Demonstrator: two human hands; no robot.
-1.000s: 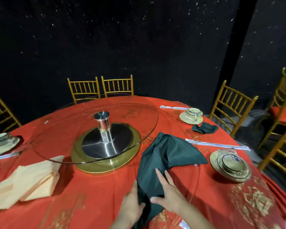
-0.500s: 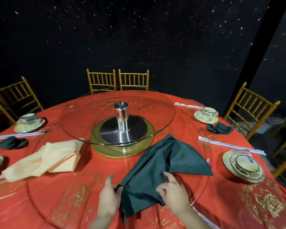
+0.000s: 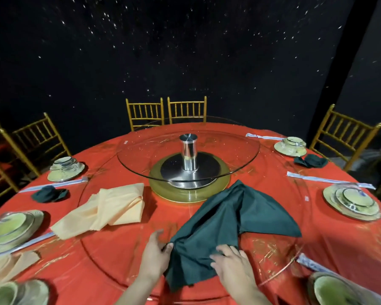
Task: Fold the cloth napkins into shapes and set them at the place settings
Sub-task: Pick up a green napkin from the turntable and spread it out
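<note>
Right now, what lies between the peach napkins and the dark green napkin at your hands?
In the head view, only bare red tablecloth separates the peach napkins from the dark green napkin.

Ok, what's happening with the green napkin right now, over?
Left hand at left edge of green napkin, grip unclear. Right hand pressing on top. Napkin part-folded, shape unfinished. Nothing blocking it.
</note>
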